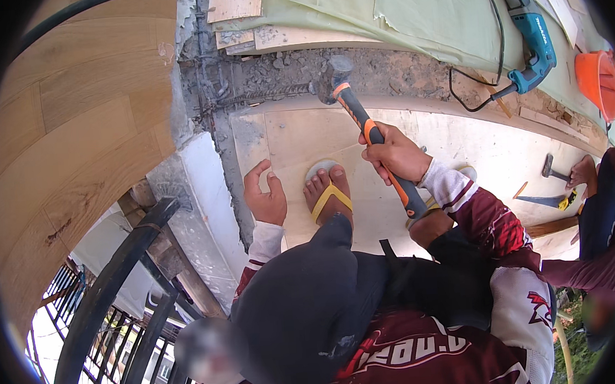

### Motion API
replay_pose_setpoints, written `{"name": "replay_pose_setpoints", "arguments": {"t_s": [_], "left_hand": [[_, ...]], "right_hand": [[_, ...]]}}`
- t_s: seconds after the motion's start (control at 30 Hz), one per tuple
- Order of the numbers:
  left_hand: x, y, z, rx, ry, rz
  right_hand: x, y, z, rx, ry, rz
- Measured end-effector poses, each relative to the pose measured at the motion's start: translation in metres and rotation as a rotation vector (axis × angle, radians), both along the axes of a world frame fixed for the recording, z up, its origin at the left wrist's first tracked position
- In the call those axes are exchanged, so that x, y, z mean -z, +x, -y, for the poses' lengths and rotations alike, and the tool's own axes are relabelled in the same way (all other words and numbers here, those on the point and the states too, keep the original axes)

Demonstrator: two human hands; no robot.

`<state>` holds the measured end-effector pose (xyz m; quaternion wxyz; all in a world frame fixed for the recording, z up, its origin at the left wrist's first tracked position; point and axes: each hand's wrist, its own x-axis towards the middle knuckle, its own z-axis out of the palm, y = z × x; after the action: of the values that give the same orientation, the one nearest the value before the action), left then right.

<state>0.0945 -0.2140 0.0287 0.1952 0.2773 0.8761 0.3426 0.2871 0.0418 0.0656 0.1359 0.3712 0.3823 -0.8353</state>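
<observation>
My right hand is wrapped around the black and orange handle of a sledgehammer. Its scuffed metal head is up over the broken concrete channel, beside the end of a ribbed steel bar. I cannot tell whether the head touches anything. To the left, my left hand is empty, with thumb and index finger apart and the other fingers partly curled. It is near the rough edge of the white wall end. My foot in a yellow-strapped flip-flop is between my hands on the plywood.
A teal power drill with a black cord lies on green sheeting, near an orange hard hat. At right, another person is close to a small hammer and a handsaw. A dark railing stands lower left.
</observation>
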Motion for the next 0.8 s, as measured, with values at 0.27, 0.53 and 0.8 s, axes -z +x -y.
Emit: {"name": "replay_pose_setpoints", "arguments": {"t_s": [0.27,0.53,0.8], "left_hand": [[0.006,-0.004,0.008,-0.026,0.067,-0.010],[0.003,-0.007,0.009,0.037,0.054,-0.008],[-0.001,0.001,0.020,-0.055,0.078,0.090]], "right_hand": [[-0.020,-0.024,0.002,0.224,-0.200,0.093],[-0.013,-0.004,-0.009,0.242,-0.031,0.215],[-0.040,-0.025,0.011,0.222,-0.224,-0.007]]}}
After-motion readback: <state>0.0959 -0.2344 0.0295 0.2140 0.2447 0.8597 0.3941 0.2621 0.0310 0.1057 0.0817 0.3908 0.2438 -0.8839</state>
